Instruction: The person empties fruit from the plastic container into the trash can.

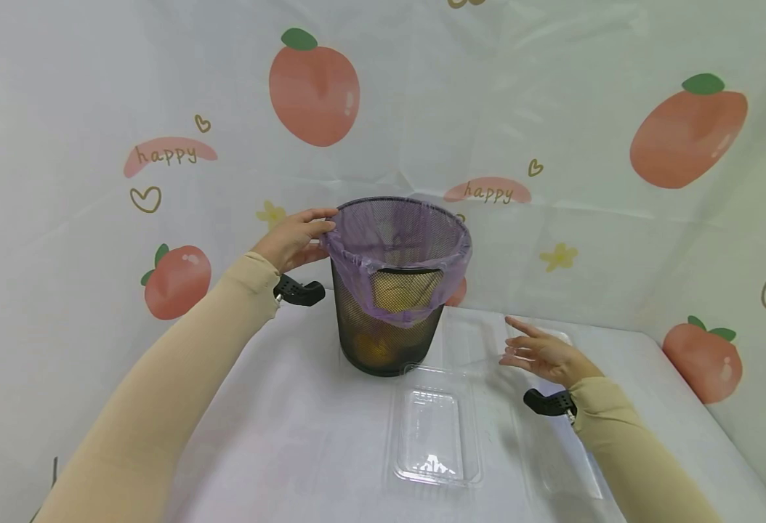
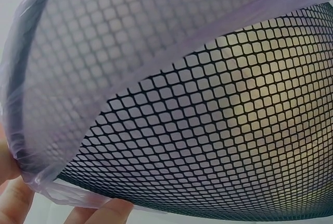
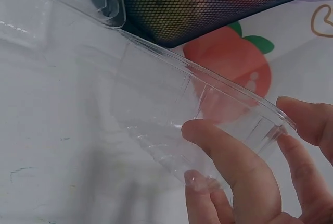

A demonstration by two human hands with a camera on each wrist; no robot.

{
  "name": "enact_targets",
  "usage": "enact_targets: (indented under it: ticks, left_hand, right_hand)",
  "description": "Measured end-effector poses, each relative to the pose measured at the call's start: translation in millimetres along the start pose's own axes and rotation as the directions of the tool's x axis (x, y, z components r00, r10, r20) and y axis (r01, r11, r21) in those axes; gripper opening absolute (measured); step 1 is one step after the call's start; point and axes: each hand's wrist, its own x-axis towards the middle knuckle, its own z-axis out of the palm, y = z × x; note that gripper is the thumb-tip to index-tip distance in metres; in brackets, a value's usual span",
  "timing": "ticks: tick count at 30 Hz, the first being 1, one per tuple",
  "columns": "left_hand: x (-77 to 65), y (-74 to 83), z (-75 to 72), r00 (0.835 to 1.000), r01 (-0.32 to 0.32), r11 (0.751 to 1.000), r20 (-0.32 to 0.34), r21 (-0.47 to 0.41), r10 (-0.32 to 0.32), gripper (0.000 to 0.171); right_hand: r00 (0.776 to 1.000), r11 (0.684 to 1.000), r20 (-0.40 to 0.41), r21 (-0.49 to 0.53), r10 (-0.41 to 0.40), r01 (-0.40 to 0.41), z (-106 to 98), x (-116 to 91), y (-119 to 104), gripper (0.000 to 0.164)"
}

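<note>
A black mesh wastebasket (image 1: 383,349) stands on the table, lined with a purple plastic bag (image 1: 357,269) folded over its rim. My left hand (image 1: 296,238) grips the basket's left rim, with fingertips on the bag and mesh in the left wrist view. Yellowish contents show through the mesh. To the right, my right hand (image 1: 543,354) holds a clear plastic container (image 3: 156,88) by one end, its thumb and fingers at the edge and side wall. Another clear plastic tray (image 1: 432,436) lies flat in front of the basket.
More clear plastic packaging (image 1: 569,457) lies on the white-covered table (image 1: 272,436) beside my right forearm. A white backdrop (image 1: 501,87) printed with peaches, hearts and "happy" hangs close behind the basket.
</note>
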Motion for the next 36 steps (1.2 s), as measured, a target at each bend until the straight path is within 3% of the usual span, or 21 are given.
enact_targets:
  ticks: [15,21,36]
  left_hand:
    - [-0.1,-1.9,-0.9,1.0,-0.001,1.0,0.003,0.003,0.001,0.049]
    - [-0.3,-1.8,-1.1,1.0,-0.006,1.0,0.0,0.013,0.006,0.049]
    - [-1.0,-1.6,-0.3,1.0,-0.004,1.0,-0.018,0.006,0.004,0.048]
  right_hand:
    - [1.0,0.999,0.0,-0.046,0.005,-0.005,-10,4,8,0.043]
    - [1.0,0.988,-0.015,-0.151,0.02,-0.022,-10,2,8,0.076]
    - [0.998,0.977,-0.059,-0.211,0.016,-0.028,-13,10,9,0.072]
